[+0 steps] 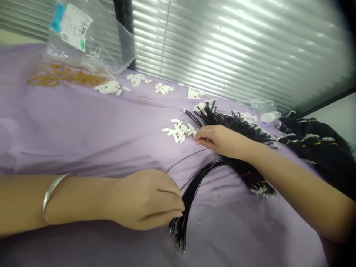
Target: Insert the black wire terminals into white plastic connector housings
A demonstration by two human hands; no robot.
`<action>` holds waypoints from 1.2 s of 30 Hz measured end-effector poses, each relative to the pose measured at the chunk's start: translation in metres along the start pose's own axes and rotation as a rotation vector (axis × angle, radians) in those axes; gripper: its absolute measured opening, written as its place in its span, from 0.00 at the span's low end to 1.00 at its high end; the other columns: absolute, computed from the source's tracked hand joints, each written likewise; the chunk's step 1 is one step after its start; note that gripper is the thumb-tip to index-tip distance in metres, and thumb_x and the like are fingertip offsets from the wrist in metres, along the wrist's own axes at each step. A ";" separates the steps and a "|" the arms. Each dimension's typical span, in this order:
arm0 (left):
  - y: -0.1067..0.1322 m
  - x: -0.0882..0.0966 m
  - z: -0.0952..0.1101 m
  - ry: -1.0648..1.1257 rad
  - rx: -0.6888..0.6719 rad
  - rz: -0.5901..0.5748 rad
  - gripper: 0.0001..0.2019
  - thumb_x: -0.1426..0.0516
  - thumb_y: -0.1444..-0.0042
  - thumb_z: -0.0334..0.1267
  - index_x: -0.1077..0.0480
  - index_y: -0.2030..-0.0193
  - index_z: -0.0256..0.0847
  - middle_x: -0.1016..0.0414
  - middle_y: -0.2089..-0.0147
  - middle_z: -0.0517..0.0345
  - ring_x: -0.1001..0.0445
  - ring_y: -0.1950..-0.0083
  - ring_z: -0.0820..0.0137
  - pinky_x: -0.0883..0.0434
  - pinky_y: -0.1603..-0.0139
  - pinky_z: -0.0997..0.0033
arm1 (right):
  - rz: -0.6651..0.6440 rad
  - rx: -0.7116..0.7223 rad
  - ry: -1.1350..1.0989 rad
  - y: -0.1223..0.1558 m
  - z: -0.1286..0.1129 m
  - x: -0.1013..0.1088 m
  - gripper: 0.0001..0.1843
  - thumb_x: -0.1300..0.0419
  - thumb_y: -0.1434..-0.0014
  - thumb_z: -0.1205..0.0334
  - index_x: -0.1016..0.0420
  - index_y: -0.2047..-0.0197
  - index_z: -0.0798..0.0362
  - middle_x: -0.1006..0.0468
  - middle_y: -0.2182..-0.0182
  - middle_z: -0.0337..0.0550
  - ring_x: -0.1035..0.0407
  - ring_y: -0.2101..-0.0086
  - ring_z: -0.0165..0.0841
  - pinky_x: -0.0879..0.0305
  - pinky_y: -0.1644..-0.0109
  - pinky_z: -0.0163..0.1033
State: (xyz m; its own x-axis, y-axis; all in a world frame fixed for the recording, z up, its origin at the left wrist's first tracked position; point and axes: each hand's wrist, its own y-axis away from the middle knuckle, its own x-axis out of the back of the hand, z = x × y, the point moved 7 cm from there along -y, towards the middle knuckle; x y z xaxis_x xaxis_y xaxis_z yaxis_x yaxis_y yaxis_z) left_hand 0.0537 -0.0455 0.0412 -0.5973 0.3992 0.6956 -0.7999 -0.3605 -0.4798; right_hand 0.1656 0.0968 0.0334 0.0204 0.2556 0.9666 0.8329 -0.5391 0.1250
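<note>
Two bare hands worked a bundle of thin black wires [194, 181] on a lilac cloth-covered worktop [83, 126].

The left hand [147, 198] pinched the bundle near the worktop's front edge; the right hand [219, 139] pinched something too small to make out beside small white plastic connectors [179, 130]. Toward the far left corner lay tan rubber bands [63, 76] and a clear plastic bag [91, 40], its white label unreadable. Dark wire heaps [314, 144] were cut off at the right edge.

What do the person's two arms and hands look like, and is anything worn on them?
Both forearms are bare, with no sleeves and no gloves in view. The left hand has a plain silver bangle around its wrist, thin and smooth. The right hand shows no ring, watch or bracelet.
</note>
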 end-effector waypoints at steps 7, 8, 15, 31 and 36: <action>0.003 0.014 -0.030 0.215 0.390 0.156 0.11 0.50 0.39 0.31 0.28 0.66 0.34 0.24 0.70 0.52 0.28 0.68 0.73 0.30 0.65 0.76 | 0.014 -0.247 0.092 0.004 0.031 0.000 0.04 0.41 0.45 0.65 0.28 0.70 0.55 0.26 0.70 0.43 0.34 0.69 0.33 0.40 0.62 0.37; 0.006 0.016 -0.038 0.237 0.490 0.190 0.11 0.50 0.39 0.33 0.28 0.67 0.35 0.25 0.70 0.54 0.28 0.68 0.74 0.31 0.66 0.77 | 0.044 -0.261 0.085 0.005 0.029 0.002 0.04 0.42 0.43 0.64 0.28 0.69 0.55 0.26 0.70 0.43 0.34 0.69 0.33 0.40 0.62 0.38; 0.024 0.020 -0.074 0.531 0.773 0.535 0.10 0.40 0.46 0.36 0.32 0.58 0.38 0.26 0.63 0.57 0.26 0.61 0.72 0.30 0.64 0.76 | 0.228 -0.188 -0.789 0.010 -0.037 -0.013 0.10 0.40 0.44 0.56 0.33 0.66 0.55 0.28 0.72 0.39 0.35 0.71 0.28 0.37 0.66 0.34; 0.037 0.012 -0.099 0.978 0.946 0.829 0.03 0.44 0.42 0.31 0.31 0.60 0.36 0.30 0.63 0.60 0.25 0.64 0.76 0.27 0.64 0.80 | 0.198 0.109 -0.207 0.001 -0.069 -0.043 0.07 0.47 0.38 0.68 0.30 0.66 0.58 0.29 0.65 0.49 0.35 0.60 0.36 0.37 0.52 0.44; 0.038 0.009 -0.102 0.911 0.931 0.735 0.07 0.40 0.44 0.36 0.29 0.60 0.37 0.29 0.64 0.61 0.25 0.63 0.77 0.27 0.59 0.81 | 0.217 0.121 -0.243 0.007 -0.065 -0.041 0.06 0.48 0.38 0.69 0.30 0.61 0.59 0.31 0.62 0.49 0.36 0.60 0.34 0.36 0.54 0.40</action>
State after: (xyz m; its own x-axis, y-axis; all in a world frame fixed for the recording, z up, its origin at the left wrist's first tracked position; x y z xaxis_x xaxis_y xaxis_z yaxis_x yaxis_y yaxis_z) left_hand 0.0115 0.0306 -0.0256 -0.9507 0.1436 -0.2750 -0.1982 -0.9631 0.1823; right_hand 0.1350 0.0302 0.0093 0.3229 0.3373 0.8843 0.8539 -0.5068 -0.1185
